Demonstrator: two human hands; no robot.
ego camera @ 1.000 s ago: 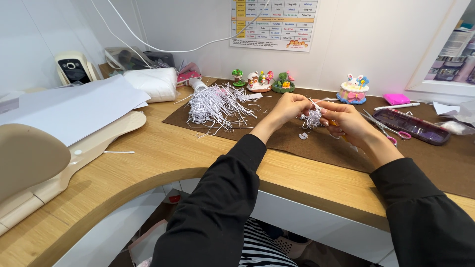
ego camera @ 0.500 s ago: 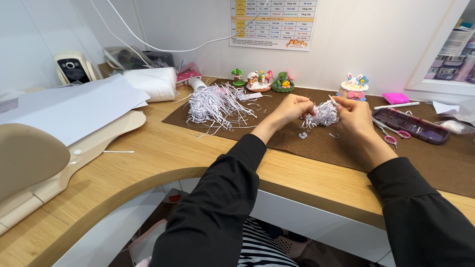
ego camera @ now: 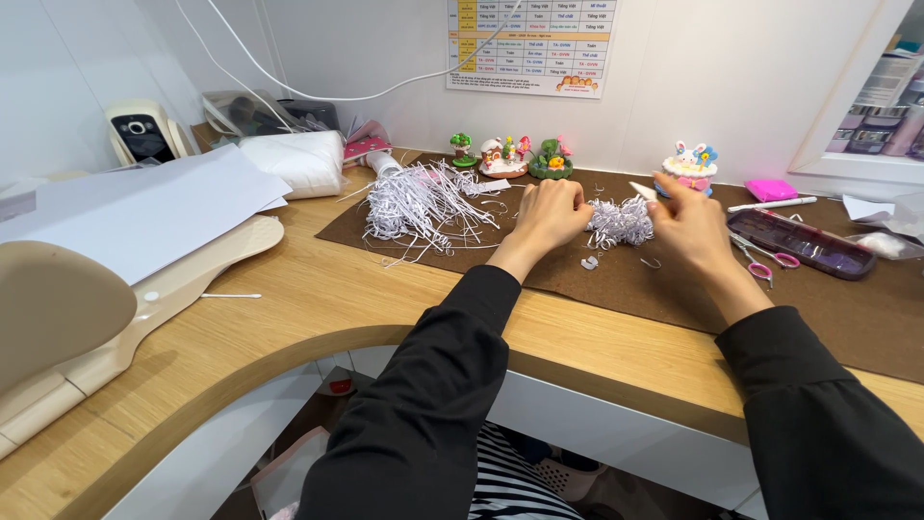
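While the view looked down from the person's head, a curved wooden table [ego camera: 318, 299] ran across the scene. At far left lay white paper sheets [ego camera: 125, 207] over a cream device, then a loose pile of white paper strips [ego camera: 419, 197] on a brown mat [ego camera: 674, 289]. Next came the left hand [ego camera: 551, 214], fingers curled closed and pinching the left end of a small bundle of white paper strips [ego camera: 619, 221]. That bundle sat just above the mat between both hands, its long axis running left to right. Directly right of it, the right hand [ego camera: 688, 220] closed on the bundle's other end; a small white piece [ego camera: 642, 191] poked up by its fingertips, but what it was could not be told. Both hands touched the bundle, neither clearly nearer. Behind them stood small colourful figurines [ego camera: 525, 157]. Farther right lay pink-handled scissors [ego camera: 758, 262], a dark purple tray [ego camera: 801, 243] and a white pen [ego camera: 770, 204].
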